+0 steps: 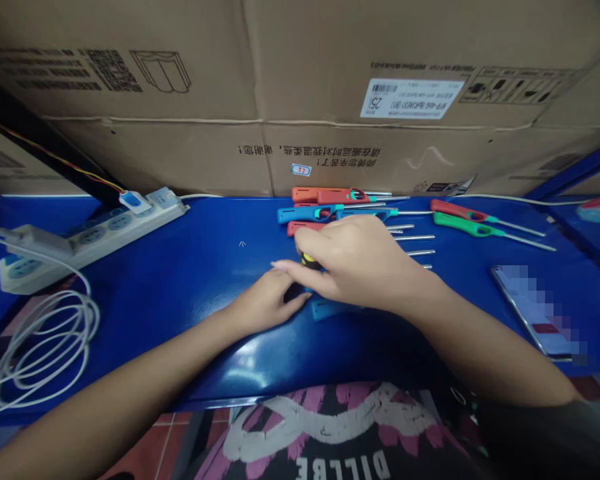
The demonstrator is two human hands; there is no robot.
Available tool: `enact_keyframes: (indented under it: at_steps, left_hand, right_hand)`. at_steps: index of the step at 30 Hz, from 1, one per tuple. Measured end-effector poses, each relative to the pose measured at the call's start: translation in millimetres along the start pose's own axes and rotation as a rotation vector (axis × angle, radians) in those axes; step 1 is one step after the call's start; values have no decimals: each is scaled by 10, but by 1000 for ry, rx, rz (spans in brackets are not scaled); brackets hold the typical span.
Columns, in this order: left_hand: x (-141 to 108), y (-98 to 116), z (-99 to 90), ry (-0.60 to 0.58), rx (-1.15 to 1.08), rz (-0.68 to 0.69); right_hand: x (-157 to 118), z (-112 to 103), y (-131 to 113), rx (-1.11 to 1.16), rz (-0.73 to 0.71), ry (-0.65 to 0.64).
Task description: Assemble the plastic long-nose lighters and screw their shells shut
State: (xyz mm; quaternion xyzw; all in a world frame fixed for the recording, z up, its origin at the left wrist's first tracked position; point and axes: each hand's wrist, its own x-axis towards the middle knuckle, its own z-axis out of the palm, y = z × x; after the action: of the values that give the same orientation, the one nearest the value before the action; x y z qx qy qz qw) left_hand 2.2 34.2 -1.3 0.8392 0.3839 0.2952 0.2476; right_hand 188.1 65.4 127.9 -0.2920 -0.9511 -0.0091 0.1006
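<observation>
My right hand (365, 263) is closed around a black and yellow handle (309, 260), which looks like a screwdriver's; its lower end is hidden. Close beside it, my left hand (263, 300) is bent with its fingers closed. What it grips is hidden by the right hand. The end of a blue stick lighter (325, 308) shows on the table just below both hands. Beyond them lies a pile of stick lighters: an orange one (305, 194), a red one (337, 196) and a blue one (305, 214), with several metal barrels pointing right.
On the blue table (205, 373), a red lighter (457, 210) and a green lighter (460, 225) lie at the right. A phone (530, 310) rests nearer. At left are a power strip (110, 230) and a coiled white cable (45, 353). Cardboard boxes (310, 80) stand behind.
</observation>
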Motion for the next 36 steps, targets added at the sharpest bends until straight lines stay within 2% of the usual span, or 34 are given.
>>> enact_keyframes:
  at_steps: [3, 8, 12, 16, 20, 26, 33, 36]
  left_hand:
    - [3, 13, -9, 2, 4, 20]
    - [6, 8, -9, 6, 41, 53]
    - [-4, -16, 7, 43, 66, 85]
    - [-1, -18, 12, 61, 65, 96]
    - [5, -19, 14, 60, 25, 43]
    - [-3, -30, 25, 85, 17, -30]
    - [9, 5, 0, 82, 7, -22]
    - [17, 9, -3, 72, 17, -17]
  right_hand:
    - [-7, -24, 30, 47, -28, 10]
    - [-18, -43, 76, -34, 53, 8]
    - [-17, -30, 115, 25, -34, 22]
    - [-20, -20, 147, -17, -1, 26]
    - [-23, 0, 176, 36, -77, 76]
    - [-12, 24, 178, -18, -34, 126]
    - [-14, -29, 146, -25, 29, 80]
    - [-6, -43, 152, -50, 117, 60]
